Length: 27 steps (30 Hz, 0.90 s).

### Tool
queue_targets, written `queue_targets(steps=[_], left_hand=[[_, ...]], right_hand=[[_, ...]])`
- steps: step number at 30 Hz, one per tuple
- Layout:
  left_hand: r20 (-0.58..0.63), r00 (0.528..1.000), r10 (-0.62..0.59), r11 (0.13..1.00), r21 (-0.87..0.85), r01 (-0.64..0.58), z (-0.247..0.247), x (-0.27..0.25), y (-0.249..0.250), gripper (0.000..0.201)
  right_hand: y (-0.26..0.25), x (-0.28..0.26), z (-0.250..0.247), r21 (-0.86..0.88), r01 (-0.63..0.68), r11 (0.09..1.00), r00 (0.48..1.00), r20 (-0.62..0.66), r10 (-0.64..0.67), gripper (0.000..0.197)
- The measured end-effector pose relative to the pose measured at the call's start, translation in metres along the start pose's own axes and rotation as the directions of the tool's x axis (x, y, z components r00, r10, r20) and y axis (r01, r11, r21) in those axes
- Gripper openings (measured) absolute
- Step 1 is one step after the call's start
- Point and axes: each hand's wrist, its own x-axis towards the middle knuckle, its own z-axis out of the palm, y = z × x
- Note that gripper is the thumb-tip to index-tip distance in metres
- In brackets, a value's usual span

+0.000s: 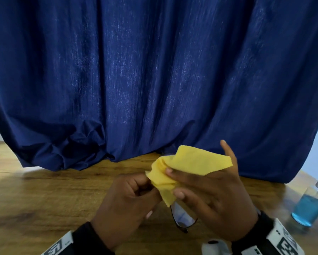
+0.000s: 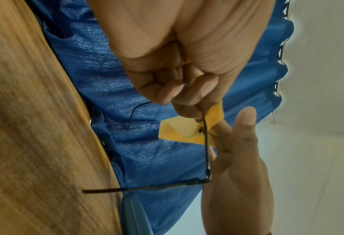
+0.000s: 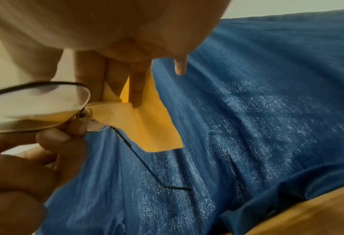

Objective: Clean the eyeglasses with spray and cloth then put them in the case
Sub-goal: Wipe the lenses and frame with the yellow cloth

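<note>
Above the wooden table (image 1: 53,190), in front of the blue curtain (image 1: 154,70), the two hands meet around the eyeglasses (image 1: 184,219). To the left of the glasses, the left hand (image 1: 125,203) is curled, pinching the frame near the bridge. The eyeglasses have a thin dark wire frame with clear rounded lenses, one lens hanging below the hands in the head view; the temples are unfolded, slim and dark, with bent tips, as the wrist views show. Just above and right of the glasses, the right hand (image 1: 209,197) pinches a yellow cloth (image 1: 187,164) around the other lens, thumb and fingers closed on it, the little finger sticking up. The cloth is thin, crumpled at the pinch, with zigzag-cut edges. Well right of the glasses, a clear spray bottle (image 1: 309,207) holding blue liquid stands on the table.
</note>
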Motion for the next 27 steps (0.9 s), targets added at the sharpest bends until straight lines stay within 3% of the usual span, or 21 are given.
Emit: queue_targets(steps=[3, 7, 9, 12, 15, 17, 19, 22, 25, 27], left_hand=[[0.013, 1.000, 0.005, 1.000, 0.015, -0.006, -0.0011, 0.0011, 0.0012, 0.022], [0.031, 0.999, 0.013, 1.000, 0.005, -0.013, -0.0012, -0.0010, -0.0008, 0.031], [0.038, 0.999, 0.009, 1.000, -0.001, -0.009, 0.0001, -0.0022, -0.0004, 0.034], [0.025, 1.000, 0.005, 1.000, 0.011, -0.006, -0.0016, 0.0001, -0.0012, 0.030], [0.041, 0.999, 0.018, 1.000, -0.002, -0.018, -0.0007, 0.0002, -0.0010, 0.031], [0.041, 0.999, 0.008, 1.000, -0.007, -0.008, 0.0005, -0.0007, 0.0001, 0.031], [0.026, 1.000, 0.008, 1.000, 0.000, -0.008, -0.0006, -0.0010, 0.0015, 0.032], [0.021, 0.999, 0.030, 0.999, 0.014, -0.030, -0.0028, -0.0005, 0.0037, 0.030], [0.044, 0.999, 0.020, 1.000, 0.008, -0.020, 0.0001, -0.0031, 0.0032, 0.018], [0.052, 0.999, 0.007, 1.000, 0.016, -0.008, 0.0013, -0.0044, 0.0010, 0.020]], right_hand=[[0.0022, 0.0025, -0.0032, 0.010, -0.076, 0.997, 0.993, -0.085, 0.077, 0.042], [-0.0040, 0.0014, 0.0023, -0.013, -0.008, 1.000, 0.997, 0.072, 0.009, 0.051], [-0.0021, 0.0005, -0.0013, 0.042, 0.015, 0.999, 1.000, 0.000, -0.015, 0.041], [0.0037, 0.0026, -0.0063, 0.012, -0.064, 0.998, 0.995, -0.078, 0.065, 0.038], [0.0013, 0.0033, 0.0003, -0.028, -0.080, 0.996, 0.994, 0.068, 0.082, 0.053], [0.0005, 0.0019, 0.0009, 0.020, -0.020, 1.000, 0.995, 0.103, 0.018, 0.051], [0.0015, 0.0006, -0.0038, 0.077, 0.016, 0.997, 1.000, -0.001, -0.016, 0.039], [0.0049, 0.0019, -0.0067, 0.070, -0.064, 0.996, 0.992, -0.103, 0.071, 0.039], [-0.0012, 0.0042, 0.0001, 0.025, -0.053, 0.998, 0.998, 0.041, 0.052, 0.051], [-0.0023, 0.0021, 0.0001, 0.056, 0.003, 0.998, 0.996, 0.093, -0.009, 0.049]])
